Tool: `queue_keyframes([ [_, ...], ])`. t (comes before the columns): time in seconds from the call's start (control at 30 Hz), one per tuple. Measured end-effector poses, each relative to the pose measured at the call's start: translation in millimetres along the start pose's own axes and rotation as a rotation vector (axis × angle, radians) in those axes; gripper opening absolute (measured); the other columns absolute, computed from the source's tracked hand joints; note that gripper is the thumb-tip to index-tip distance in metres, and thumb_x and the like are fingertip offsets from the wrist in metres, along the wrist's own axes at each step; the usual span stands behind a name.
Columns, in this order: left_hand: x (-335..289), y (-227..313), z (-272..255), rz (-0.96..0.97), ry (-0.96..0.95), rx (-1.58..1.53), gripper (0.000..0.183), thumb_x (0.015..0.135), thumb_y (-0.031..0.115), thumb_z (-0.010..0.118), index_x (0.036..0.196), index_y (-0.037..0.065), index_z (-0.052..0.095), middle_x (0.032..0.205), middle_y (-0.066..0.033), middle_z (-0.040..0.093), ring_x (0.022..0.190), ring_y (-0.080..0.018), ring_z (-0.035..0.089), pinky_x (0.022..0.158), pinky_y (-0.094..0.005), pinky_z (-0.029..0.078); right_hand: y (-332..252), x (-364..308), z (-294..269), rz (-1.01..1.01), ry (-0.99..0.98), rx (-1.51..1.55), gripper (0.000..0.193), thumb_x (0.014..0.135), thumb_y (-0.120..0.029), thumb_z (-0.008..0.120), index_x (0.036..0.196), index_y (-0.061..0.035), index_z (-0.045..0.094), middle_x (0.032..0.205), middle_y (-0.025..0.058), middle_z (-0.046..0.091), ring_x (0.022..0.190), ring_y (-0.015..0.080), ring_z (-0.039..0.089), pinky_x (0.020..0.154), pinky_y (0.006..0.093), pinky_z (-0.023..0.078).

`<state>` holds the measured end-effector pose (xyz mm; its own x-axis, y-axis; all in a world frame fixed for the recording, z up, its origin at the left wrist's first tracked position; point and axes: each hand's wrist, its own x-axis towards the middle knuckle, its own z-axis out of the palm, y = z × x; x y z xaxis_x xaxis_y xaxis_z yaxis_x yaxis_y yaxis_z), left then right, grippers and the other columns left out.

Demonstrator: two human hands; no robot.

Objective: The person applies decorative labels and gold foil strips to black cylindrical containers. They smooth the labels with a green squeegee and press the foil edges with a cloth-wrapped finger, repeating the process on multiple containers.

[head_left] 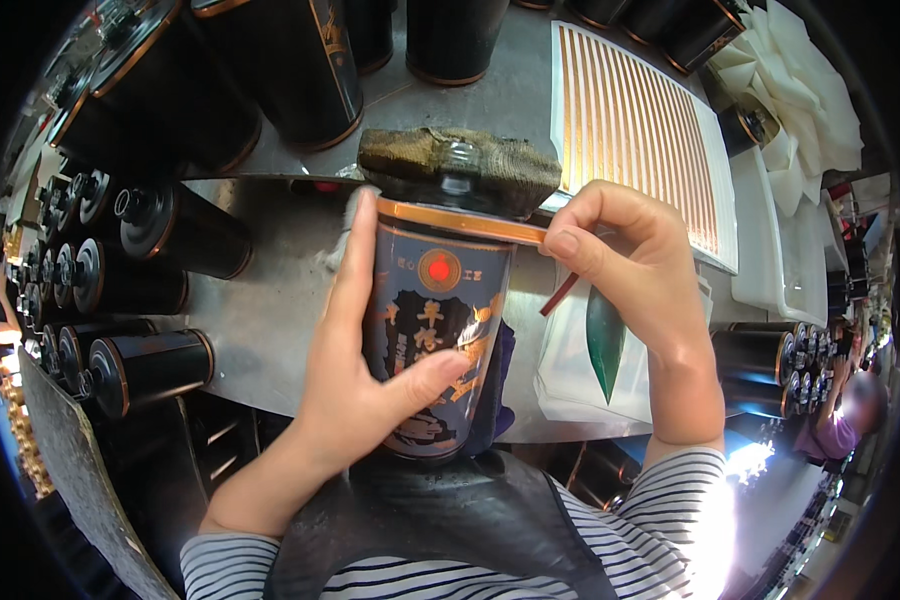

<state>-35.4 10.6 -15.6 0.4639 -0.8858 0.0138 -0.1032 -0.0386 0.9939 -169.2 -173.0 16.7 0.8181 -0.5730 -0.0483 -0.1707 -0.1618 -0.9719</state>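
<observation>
At the left, a cluster of black bottles (185, 235) with copper-coloured rims stood beside the grey metal desk (270, 330). The left hand (370, 370) grasped a decorated bottle (425, 330), fingers along its left side and thumb across its front. That bottle lay in the middle, its base toward the dark apron (420, 520) and its neck at a worn block (400, 160). A purple cloth (506, 375) showed beside its right side. A gold strip (450, 219) ran across its shoulder to the right hand (560, 240), which pinched the strip's end between thumb and fingers. Below that hand lay a green leaf-shaped piece (605, 345); beyond it, a striped sheet (630, 130). Farther right stood a white tray (755, 230).
</observation>
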Motion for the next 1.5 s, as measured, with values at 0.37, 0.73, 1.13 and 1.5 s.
queue_keyframes([
  [0.37, 12.3, 42.0, 16.1, 0.458, -0.077, 1.099, 0.047, 0.079, 0.008, 0.060, 0.125, 0.020, 0.063, 0.110, -0.0055, 0.067, 0.136, -0.0322, 0.035, 0.106, -0.0677, -0.003, 9.9, -3.5, -12.5, 0.080, 0.014, 0.031, 0.018, 0.089, -0.018, 0.067, 0.087, -0.0006, 0.068, 0.077, -0.0014, 0.064, 0.070, 0.0042, 0.054, 0.061, 0.0198, 0.044],
  [0.73, -7.8, 1.3, 3.4, 0.053, 0.065, 0.058, 0.097, 0.076, 0.015, 0.073, 0.149, -0.002, 0.011, 0.149, -0.0209, 0.029, 0.136, -0.0300, 0.032, 0.110, -0.0372, 0.029, 5.9, -9.2, -6.9, 0.021, 0.084, 0.019, 0.016, 0.085, -0.016, 0.071, 0.079, -0.0023, 0.065, 0.072, -0.0035, 0.060, 0.067, 0.0021, 0.049, 0.060, 0.0173, 0.037],
  [1.13, 10.8, 41.5, 8.9, 0.437, -0.028, 0.820, 0.061, 0.075, 0.006, 0.064, 0.135, 0.006, 0.052, 0.108, -0.0110, 0.063, 0.131, -0.0343, 0.040, 0.112, -0.0508, 0.018, 19.4, -12.1, -12.8, 0.060, 0.129, 0.001, 0.017, 0.086, -0.018, 0.071, 0.083, -0.0021, 0.067, 0.072, -0.0044, 0.061, 0.066, 0.0011, 0.047, 0.059, 0.0174, 0.036],
  [1.5, -1.6, 27.3, 6.0, 0.349, 0.015, 0.875, 0.071, 0.079, 0.009, 0.062, 0.145, 0.006, 0.035, 0.145, -0.0150, 0.041, 0.138, -0.0342, 0.031, 0.112, -0.0508, 0.016, 19.3, -15.2, -11.3, 0.048, 0.155, 0.009, 0.018, 0.085, -0.020, 0.072, 0.084, -0.0022, 0.068, 0.072, -0.0043, 0.060, 0.066, 0.0013, 0.049, 0.059, 0.0163, 0.036],
])
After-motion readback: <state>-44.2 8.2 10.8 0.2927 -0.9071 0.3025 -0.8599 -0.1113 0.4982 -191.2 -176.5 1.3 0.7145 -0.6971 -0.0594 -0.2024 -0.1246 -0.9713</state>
